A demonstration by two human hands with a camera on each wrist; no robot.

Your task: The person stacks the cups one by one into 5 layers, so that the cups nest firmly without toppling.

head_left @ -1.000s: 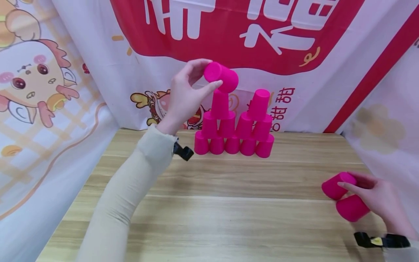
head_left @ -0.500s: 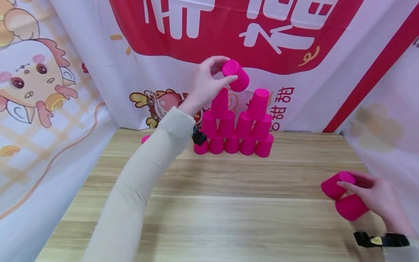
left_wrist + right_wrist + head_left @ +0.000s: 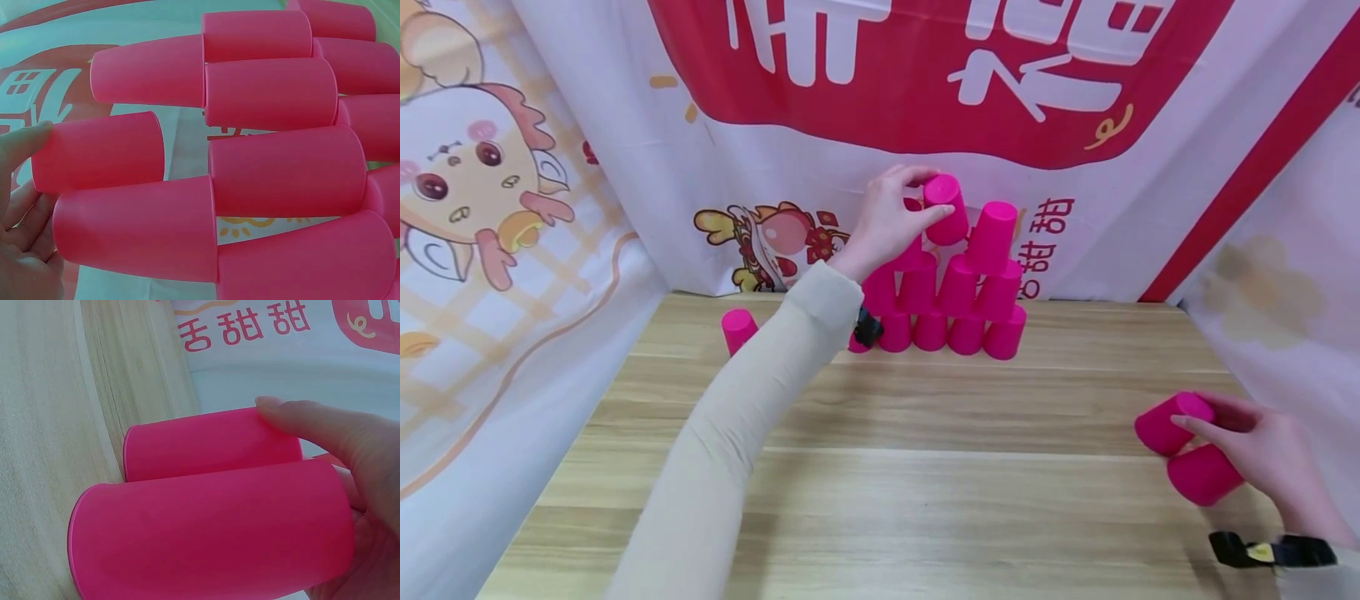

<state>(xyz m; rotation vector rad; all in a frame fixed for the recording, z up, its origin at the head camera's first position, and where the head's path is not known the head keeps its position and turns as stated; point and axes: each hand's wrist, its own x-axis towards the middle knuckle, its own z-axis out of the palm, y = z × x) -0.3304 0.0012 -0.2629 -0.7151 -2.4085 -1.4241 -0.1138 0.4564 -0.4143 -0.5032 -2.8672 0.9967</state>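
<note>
In the head view my left hand (image 3: 891,218) holds a pink cup (image 3: 946,208) by its base end, thumb on the near side. This cup hangs mouth-down between the two top cups of a pink cup stack; the left wrist view shows a gap between the held cup (image 3: 100,153) and the row below. A top-right cup (image 3: 992,237) stands upside down on the second row. At the right, my right hand (image 3: 1273,454) pinches a pink cup (image 3: 1172,425). Another cup (image 3: 1204,475) lies against it under the hand; in the right wrist view this nearer cup (image 3: 212,531) covers part of the pinched one.
A single pink cup (image 3: 739,329) stands at the table's back left, partly behind my left sleeve (image 3: 760,392). The wooden table (image 3: 925,508) ends at printed cloth walls (image 3: 1112,225) at the back and sides. My left wrist's black camera (image 3: 868,327) sits close to the stack's left end.
My left hand has carried its cup rightward, then lowered it between the two top cups. The back-left cup has come into sight from behind the sleeve. My right hand stays put.
</note>
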